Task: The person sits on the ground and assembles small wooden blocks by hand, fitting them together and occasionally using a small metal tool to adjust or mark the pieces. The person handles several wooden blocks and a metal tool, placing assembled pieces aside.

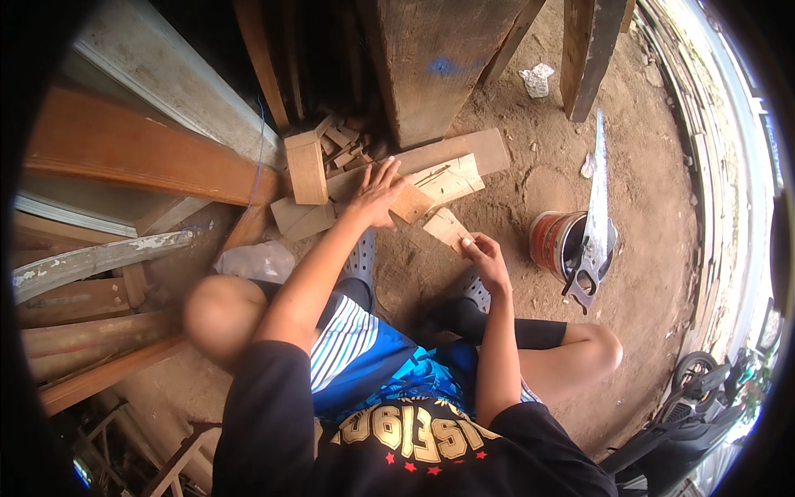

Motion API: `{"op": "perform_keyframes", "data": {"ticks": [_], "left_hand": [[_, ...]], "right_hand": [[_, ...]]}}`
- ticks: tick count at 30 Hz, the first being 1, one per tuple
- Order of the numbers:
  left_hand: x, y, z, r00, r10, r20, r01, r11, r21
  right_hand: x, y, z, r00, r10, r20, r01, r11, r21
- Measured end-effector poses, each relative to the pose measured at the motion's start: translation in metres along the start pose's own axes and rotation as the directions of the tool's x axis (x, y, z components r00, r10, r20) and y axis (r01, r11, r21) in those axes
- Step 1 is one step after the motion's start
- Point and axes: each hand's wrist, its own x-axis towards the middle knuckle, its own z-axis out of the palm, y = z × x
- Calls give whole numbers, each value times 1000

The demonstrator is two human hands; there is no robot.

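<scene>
Fingers, left hand (377, 195): spread wide, flat on small wood block (411, 203).
Fingers, right hand (487, 259): pinching wood offcut (445, 226), apparently by its edge.
Nearby: handsaw (596, 215) across red bucket (553, 242).

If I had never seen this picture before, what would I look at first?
Probably the two hands on the wood scraps in the middle: the left hand lies flat on a small wooden block, and the right hand pinches the edge of a light wood offcut. To the right, a handsaw lies across a red bucket on the dirt ground.
</scene>
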Motion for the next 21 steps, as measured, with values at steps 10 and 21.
{"op": "perform_keyframes", "data": {"ticks": [10, 21], "left_hand": [[10, 0, 2, 998, -37, 52, 42, 995, -96], [22, -1, -6, 986, -84, 142, 103, 986, -133]], "right_hand": [[7, 7, -14, 996, -17, -82, 12, 998, -69], [19, 6, -16, 996, -34, -88, 9, 962, -272]]}}
